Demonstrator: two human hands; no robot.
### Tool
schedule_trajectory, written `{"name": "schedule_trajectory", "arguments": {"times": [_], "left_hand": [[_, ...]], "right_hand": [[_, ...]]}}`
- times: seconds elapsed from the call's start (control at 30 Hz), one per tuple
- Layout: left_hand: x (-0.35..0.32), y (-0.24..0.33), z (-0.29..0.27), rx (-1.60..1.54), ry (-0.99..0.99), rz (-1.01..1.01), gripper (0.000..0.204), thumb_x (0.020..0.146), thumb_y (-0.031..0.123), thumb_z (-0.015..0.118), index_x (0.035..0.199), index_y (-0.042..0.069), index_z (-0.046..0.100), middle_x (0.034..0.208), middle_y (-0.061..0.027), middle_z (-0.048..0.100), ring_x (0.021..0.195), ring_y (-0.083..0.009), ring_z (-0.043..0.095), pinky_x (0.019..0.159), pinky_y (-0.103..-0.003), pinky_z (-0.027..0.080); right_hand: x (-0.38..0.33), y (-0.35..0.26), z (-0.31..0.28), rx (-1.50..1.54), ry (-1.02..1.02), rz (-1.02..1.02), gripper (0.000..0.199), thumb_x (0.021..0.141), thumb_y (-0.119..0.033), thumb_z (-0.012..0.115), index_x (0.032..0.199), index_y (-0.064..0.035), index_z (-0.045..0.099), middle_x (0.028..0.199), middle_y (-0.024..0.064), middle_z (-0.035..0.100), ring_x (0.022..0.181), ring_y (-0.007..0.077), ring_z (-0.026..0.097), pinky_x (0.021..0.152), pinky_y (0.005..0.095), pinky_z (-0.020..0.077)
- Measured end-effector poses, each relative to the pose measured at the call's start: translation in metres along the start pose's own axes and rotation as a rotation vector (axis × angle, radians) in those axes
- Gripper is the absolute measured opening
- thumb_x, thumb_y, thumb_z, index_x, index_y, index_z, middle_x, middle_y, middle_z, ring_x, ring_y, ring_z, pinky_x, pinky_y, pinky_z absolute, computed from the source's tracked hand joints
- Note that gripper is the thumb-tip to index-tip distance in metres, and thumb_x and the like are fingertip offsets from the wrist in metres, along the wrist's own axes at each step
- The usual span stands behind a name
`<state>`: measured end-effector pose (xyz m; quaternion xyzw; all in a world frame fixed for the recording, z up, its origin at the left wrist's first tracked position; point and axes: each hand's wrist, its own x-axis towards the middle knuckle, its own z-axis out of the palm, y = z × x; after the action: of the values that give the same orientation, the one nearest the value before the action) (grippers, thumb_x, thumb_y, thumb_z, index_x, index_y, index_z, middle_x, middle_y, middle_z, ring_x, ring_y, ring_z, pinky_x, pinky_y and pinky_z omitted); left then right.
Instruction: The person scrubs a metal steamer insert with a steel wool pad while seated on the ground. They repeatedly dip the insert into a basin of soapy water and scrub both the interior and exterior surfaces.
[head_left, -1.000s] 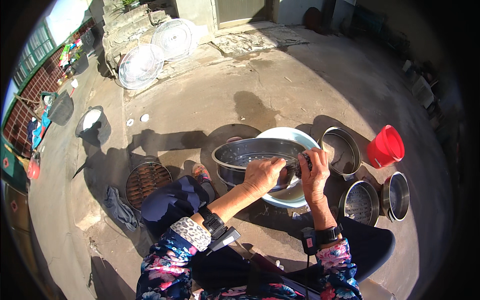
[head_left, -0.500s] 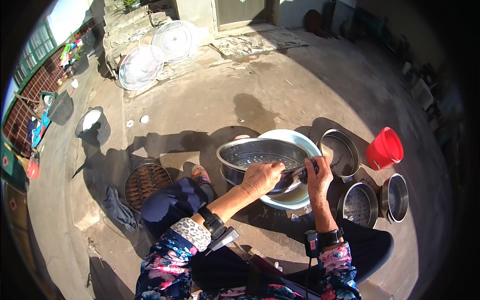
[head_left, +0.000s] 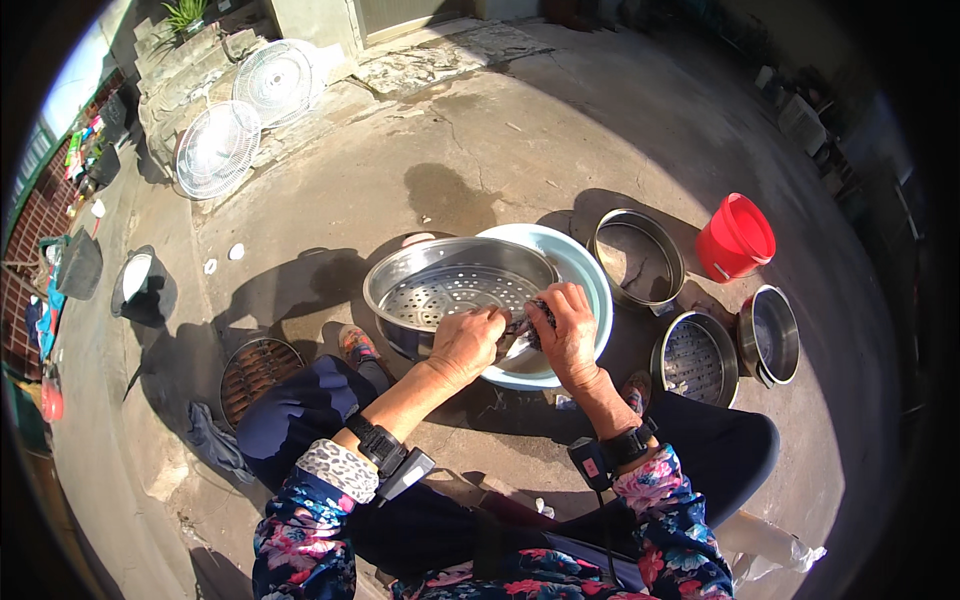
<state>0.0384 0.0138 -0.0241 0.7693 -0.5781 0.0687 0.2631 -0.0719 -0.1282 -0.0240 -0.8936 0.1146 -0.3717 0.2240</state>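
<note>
Steel steamer tray held over a pale blue basin

The perforated steamer tray tilts over the basin on the concrete; the left hand grips its near rim, the right hand presses a dark scrubber against it.

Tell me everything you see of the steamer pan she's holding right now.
The steamer pan is round, shiny metal, with a perforated floor and a rolled rim. It sits tilted over the pale blue basin, its near rim gripped by the left hand. The right hand presses a dark scrubber at its edge.
</note>
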Motion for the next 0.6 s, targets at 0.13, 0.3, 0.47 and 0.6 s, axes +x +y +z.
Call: {"name": "schedule_trajectory", "arguments": {"times": [0.13, 0.3, 0.47, 0.6], "left_hand": [[0.001, 0.001, 0.0, -0.036, 0.058, 0.003, 0.005, 0.08, 0.004, 0.057, 0.085, 0.007, 0.055, 0.076, -0.01, 0.062, 0.07, -0.0277, 0.065, 0.057, -0.038, 0.051], [0.002, 0.003, 0.0, -0.009, 0.038, -0.014, 0.009, 0.08, 0.007, 0.06, 0.086, 0.008, 0.054, 0.077, -0.0082, 0.063, 0.07, -0.0264, 0.066, 0.057, -0.037, 0.052], [0.003, 0.003, 0.001, -0.057, 0.054, -0.063, 0.016, 0.077, 0.004, 0.061, 0.092, 0.007, 0.058, 0.083, -0.0099, 0.065, 0.076, -0.0295, 0.066, 0.062, -0.038, 0.053], [0.004, 0.002, 0.0, -0.088, 0.063, -0.075, 0.02, 0.075, 0.002, 0.06, 0.094, 0.006, 0.059, 0.084, -0.0105, 0.065, 0.075, -0.0303, 0.066, 0.062, -0.038, 0.052]], "right_hand": [[0.001, 0.029, 0.004, 0.194, 0.092, 0.467, 0.022, 0.086, -0.021, 0.067, 0.088, 0.0, 0.064, 0.076, 0.0101, 0.062, 0.067, 0.0203, 0.06, 0.065, 0.03, 0.0469], [-0.003, 0.023, -0.001, 0.321, 0.085, 0.661, 0.019, 0.085, -0.018, 0.069, 0.087, 0.0002, 0.063, 0.077, 0.0096, 0.061, 0.069, 0.0186, 0.06, 0.067, 0.0292, 0.0474], [0.003, -0.021, -0.01, 0.089, 0.046, -0.002, 0.022, 0.072, -0.006, 0.074, 0.091, -0.004, 0.063, 0.095, 0.0101, 0.057, 0.087, 0.0288, 0.056, 0.071, 0.0344, 0.0491], [0.009, -0.028, -0.01, 0.117, -0.004, -0.062, 0.022, 0.071, -0.007, 0.074, 0.09, -0.0045, 0.063, 0.094, 0.0108, 0.058, 0.086, 0.031, 0.056, 0.073, 0.037, 0.0492]]}}
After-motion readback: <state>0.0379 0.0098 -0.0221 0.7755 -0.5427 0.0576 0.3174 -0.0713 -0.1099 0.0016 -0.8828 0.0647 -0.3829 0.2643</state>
